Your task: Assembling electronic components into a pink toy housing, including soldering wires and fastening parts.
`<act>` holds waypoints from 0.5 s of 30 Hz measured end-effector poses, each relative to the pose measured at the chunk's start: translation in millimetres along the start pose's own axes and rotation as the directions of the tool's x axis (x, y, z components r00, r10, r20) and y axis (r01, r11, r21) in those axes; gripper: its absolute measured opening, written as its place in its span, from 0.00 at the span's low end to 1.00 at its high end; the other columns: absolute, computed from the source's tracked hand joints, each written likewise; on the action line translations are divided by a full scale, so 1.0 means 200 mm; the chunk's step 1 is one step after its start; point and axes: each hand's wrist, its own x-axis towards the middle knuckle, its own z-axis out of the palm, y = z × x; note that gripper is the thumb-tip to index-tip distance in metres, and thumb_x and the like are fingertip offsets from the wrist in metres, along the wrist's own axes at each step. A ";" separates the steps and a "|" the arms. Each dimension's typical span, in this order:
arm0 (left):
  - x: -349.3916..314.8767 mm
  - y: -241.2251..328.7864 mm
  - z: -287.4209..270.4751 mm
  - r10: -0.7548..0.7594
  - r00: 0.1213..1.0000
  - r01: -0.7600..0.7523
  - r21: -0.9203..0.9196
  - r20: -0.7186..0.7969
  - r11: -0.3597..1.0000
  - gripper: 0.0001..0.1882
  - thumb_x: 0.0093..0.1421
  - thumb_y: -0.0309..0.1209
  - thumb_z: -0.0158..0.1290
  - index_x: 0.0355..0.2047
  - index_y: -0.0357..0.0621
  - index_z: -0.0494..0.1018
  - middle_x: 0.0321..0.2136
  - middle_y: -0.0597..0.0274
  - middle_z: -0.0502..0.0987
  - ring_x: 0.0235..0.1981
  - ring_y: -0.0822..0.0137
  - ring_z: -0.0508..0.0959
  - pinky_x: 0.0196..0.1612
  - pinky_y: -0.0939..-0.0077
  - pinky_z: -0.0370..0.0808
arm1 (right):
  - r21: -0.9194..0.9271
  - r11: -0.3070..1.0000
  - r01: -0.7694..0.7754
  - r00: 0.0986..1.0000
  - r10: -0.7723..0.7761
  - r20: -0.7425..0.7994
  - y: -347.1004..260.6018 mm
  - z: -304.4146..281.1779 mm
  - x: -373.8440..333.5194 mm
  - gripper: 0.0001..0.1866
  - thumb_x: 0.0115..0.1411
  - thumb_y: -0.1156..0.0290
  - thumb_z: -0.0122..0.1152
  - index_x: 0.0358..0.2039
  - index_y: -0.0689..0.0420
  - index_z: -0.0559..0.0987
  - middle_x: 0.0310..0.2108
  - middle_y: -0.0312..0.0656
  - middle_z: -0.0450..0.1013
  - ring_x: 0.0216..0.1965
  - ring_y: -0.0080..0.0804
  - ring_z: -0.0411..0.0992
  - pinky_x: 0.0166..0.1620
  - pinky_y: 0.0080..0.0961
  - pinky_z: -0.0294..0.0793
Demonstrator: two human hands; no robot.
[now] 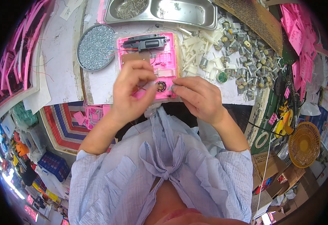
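Note:
A pink plastic casing (pixel 167 60) lies on the table before me, with a black rectangular module (pixel 147 43) across its far end. Thin coloured wires run from the module's left side. A brown board (pixel 130 57) covers part of the casing's left half. Near the front sits a small round black speaker-like part (pixel 161 86). My left hand (pixel 134 88) is over the casing's left side, fingers bent and thumb apart, with nothing visible between them. At the front right edge, my right hand (pixel 201 96) pinches with thumb and fingertips; whatever is in them is hidden.
Left of the casing stands a round tray of small screws (pixel 96 47). A divided metal tray (pixel 184 15) is at the back. White plastic pieces (pixel 196 50) and many small grey motors (pixel 254 56) are heaped to the right, beside a small green roll (pixel 221 77). Pink parts (pixel 91 116) lie lower left.

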 end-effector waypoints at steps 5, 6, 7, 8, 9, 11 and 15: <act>0.20 -0.02 0.03 0.381 0.916 -0.362 0.669 0.125 0.650 0.15 0.48 0.33 0.68 0.36 0.47 0.80 0.40 0.63 0.74 0.42 0.58 0.73 0.49 0.58 0.62 | -0.016 1.000 -0.019 1.000 0.019 -0.022 0.04 -0.04 -0.03 0.19 0.50 0.81 0.69 0.45 0.56 0.81 0.45 0.47 0.81 0.40 0.43 0.82 0.39 0.33 0.83; 0.20 0.00 0.04 0.374 0.917 -0.361 0.696 0.142 0.620 0.16 0.48 0.33 0.68 0.37 0.47 0.80 0.40 0.62 0.74 0.43 0.57 0.73 0.50 0.58 0.61 | -0.022 0.999 -0.029 0.999 0.028 -0.047 0.05 -0.05 -0.03 0.20 0.50 0.82 0.69 0.46 0.57 0.81 0.45 0.47 0.81 0.40 0.44 0.82 0.40 0.33 0.83; 0.21 0.01 0.06 0.365 0.917 -0.360 0.723 0.158 0.590 0.16 0.48 0.34 0.69 0.38 0.47 0.80 0.40 0.61 0.74 0.43 0.57 0.72 0.51 0.58 0.61 | -0.027 0.999 -0.039 0.997 0.037 -0.072 0.06 -0.07 -0.04 0.21 0.50 0.82 0.69 0.46 0.57 0.80 0.45 0.48 0.81 0.40 0.44 0.82 0.40 0.32 0.82; 0.22 0.03 0.08 0.368 0.915 -0.365 0.722 0.163 0.588 0.13 0.48 0.34 0.68 0.35 0.48 0.81 0.39 0.64 0.74 0.44 0.58 0.72 0.51 0.57 0.59 | -0.040 0.998 -0.055 0.994 0.051 -0.099 0.06 -0.08 -0.04 0.21 0.50 0.83 0.69 0.47 0.58 0.80 0.45 0.48 0.81 0.40 0.45 0.82 0.40 0.32 0.82; 0.22 0.02 0.08 0.392 0.902 -0.395 0.707 0.179 0.587 0.11 0.49 0.34 0.68 0.34 0.49 0.82 0.38 0.65 0.74 0.43 0.59 0.72 0.51 0.57 0.59 | -0.043 0.996 -0.079 0.990 0.073 -0.120 0.07 -0.09 -0.03 0.22 0.51 0.83 0.69 0.48 0.58 0.79 0.45 0.48 0.81 0.39 0.45 0.82 0.40 0.32 0.82; 0.21 -0.02 0.08 0.439 0.874 -0.453 0.676 0.208 0.581 0.08 0.49 0.33 0.67 0.31 0.51 0.82 0.36 0.67 0.75 0.43 0.60 0.73 0.51 0.57 0.59 | -0.047 0.991 -0.124 0.980 0.115 -0.161 0.09 -0.09 -0.01 0.22 0.52 0.82 0.69 0.49 0.59 0.78 0.44 0.48 0.81 0.36 0.46 0.82 0.39 0.31 0.82; 0.16 -0.05 0.04 0.449 0.872 -0.459 0.648 0.196 0.607 0.07 0.49 0.31 0.67 0.30 0.54 0.83 0.33 0.70 0.75 0.40 0.63 0.73 0.50 0.59 0.59 | 0.019 0.964 -0.266 0.959 0.267 -0.091 0.09 -0.03 0.08 0.21 0.55 0.78 0.69 0.50 0.59 0.77 0.49 0.46 0.80 0.46 0.49 0.79 0.48 0.37 0.79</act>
